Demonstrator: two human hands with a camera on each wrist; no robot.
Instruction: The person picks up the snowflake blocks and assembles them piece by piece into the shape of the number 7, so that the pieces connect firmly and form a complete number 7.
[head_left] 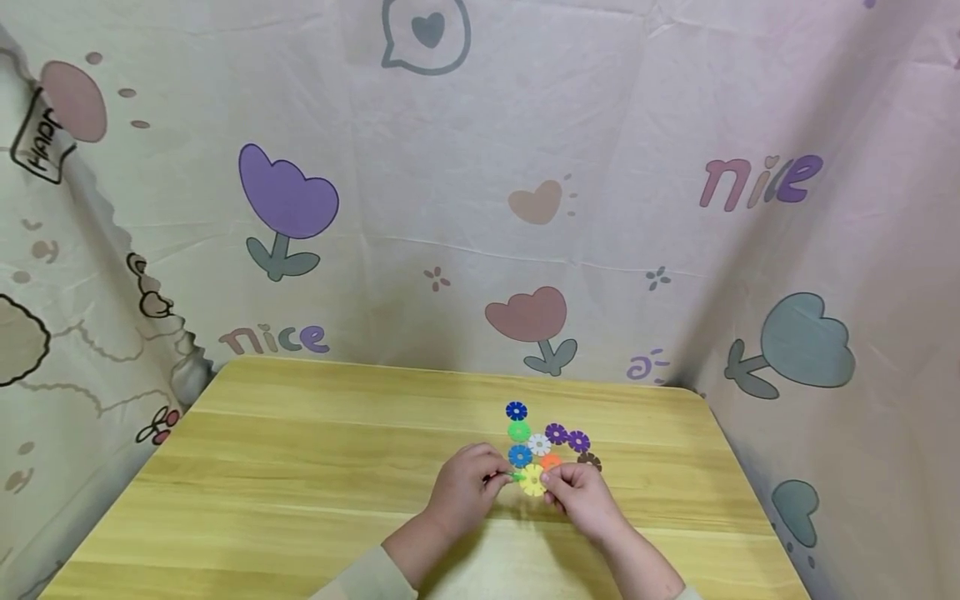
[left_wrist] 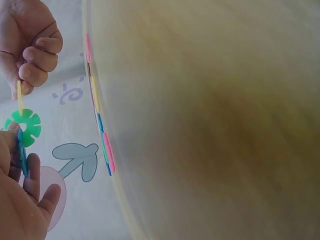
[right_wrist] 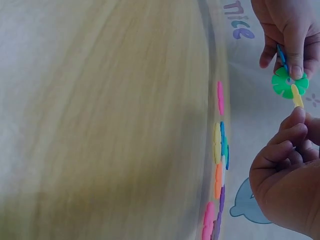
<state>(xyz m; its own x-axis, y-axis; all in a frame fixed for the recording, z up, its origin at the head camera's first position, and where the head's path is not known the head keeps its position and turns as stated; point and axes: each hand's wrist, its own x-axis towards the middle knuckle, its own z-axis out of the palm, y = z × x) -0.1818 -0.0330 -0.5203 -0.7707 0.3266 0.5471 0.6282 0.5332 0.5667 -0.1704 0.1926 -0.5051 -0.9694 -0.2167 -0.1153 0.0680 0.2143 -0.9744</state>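
Note:
Over the table, my left hand (head_left: 465,487) pinches a green notched snowflake disc (left_wrist: 31,127) between thumb and fingers. A blue disc (left_wrist: 22,152) stands edge-on against the green one in the same grip. My right hand (head_left: 588,497) pinches the rim of a yellow snowflake disc (head_left: 533,480), its fingers curled. In both wrist views the yellow disc is seen edge-on and meets the green disc's rim; how deeply they slot together I cannot tell.
Several loose discs lie on the wooden table (head_left: 315,450) just beyond the hands: dark blue (head_left: 516,411), light green (head_left: 518,431), blue (head_left: 520,456), white (head_left: 538,444), purple (head_left: 578,441), orange (head_left: 551,460) and brown (head_left: 590,461). A printed cloth (head_left: 420,167) hangs behind the table.

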